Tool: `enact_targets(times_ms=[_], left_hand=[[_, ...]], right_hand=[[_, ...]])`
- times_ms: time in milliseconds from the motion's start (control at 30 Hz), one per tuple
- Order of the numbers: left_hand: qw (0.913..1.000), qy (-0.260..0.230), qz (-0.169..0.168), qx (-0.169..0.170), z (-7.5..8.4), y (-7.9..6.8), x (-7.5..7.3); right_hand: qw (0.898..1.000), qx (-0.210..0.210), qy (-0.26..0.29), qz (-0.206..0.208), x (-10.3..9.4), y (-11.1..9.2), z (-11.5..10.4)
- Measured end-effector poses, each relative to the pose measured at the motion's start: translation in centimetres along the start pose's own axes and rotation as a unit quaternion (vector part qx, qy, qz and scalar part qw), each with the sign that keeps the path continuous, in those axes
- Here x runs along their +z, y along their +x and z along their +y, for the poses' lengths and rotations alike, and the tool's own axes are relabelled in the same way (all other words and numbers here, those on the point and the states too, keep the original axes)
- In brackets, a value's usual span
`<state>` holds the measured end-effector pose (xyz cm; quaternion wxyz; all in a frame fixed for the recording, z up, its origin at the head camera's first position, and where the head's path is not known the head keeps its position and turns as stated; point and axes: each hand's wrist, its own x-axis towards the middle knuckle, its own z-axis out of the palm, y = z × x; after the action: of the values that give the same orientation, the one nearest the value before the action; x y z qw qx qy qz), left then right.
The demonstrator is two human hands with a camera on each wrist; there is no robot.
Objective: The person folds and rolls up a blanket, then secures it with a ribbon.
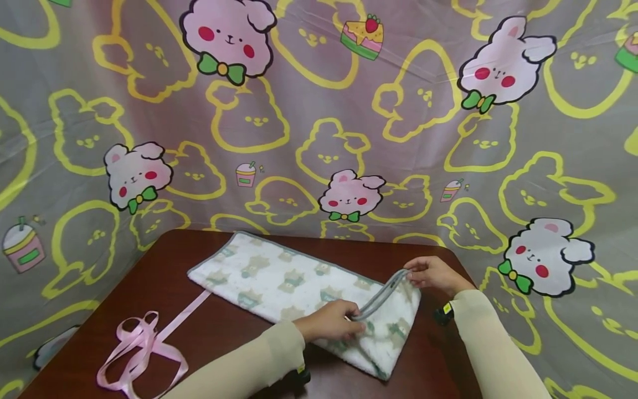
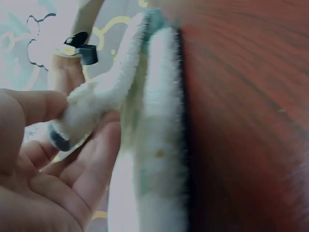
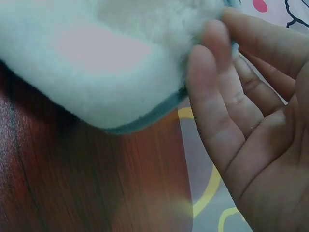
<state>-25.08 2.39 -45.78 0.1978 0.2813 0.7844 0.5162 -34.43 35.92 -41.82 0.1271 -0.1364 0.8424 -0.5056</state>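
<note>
Dark reddish-brown wood grain covers the surface (image 1: pixel 219 332), which stands against grey fabric (image 1: pixel 324 100) hung behind and around it, printed with yellow outlines, rabbit heads, drinks and cake. On the surface lies a fluffy white towel (image 1: pixel 299 271) with brownish bears and grey trim, folded and slanting down to the right. The left hand (image 1: pixel 331 321) has a narrow grip, pinching the towel's lifted trim; the right hand (image 1: pixel 436 274) pinches the same trim near the towel's right end. Cream sleeves (image 1: pixel 490 338) cover both arms. Pink ribbon (image 1: pixel 145 341) lies loosely looped at the left, one strip running to the towel's edge; whether it attaches or passes beneath, I cannot tell. The ribbon's lower loop and the surface's near edge are cut off. Close up, the left-wrist view blurs the towel's layers, and several fingertips hide behind cloth.
</note>
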Motion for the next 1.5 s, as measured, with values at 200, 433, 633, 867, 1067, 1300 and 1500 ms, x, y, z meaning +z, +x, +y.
enact_targets(times_ms=[200, 433, 633, 867, 1067, 1300, 1500], left_hand=[[0.9995, -0.02, 0.003, 0.025, 1.0, 0.0, -0.5], [0.9918, -0.122, -0.012, 0.037, 1.8, -0.1, 0.2], [0.9913, -0.127, -0.001, 0.032, 3.9, 0.2, 0.3], [0.9985, -0.043, 0.031, 0.012, 7.3, 0.2, -0.4], [0.9972, -0.056, 0.01, 0.048, 9.7, 0.0, -0.6], [0.993, -0.06, -0.077, 0.066, 12.2, 0.2, 0.3], [0.9881, -0.104, -0.094, 0.063, 14.1, 0.6, 1.6]], right_hand=[[0.996, 0.011, -0.086, 0.038, -0.2, 0.2, 0.3], [0.997, -0.013, -0.075, 0.018, -0.6, -0.4, 0.9], [0.999, -0.032, 0.016, 0.02, -1.4, -1.2, 0.6], [0.988, -0.082, 0.13, 0.024, -2.3, -2.1, -0.7], [0.981, -0.119, 0.153, 0.014, -2.7, -2.6, -1.6], [0.962, -0.171, 0.21, -0.018, -3.3, -2.9, -2.1], [0.96, -0.18, 0.215, -0.016, -4.2, -3.4, -3.3]])
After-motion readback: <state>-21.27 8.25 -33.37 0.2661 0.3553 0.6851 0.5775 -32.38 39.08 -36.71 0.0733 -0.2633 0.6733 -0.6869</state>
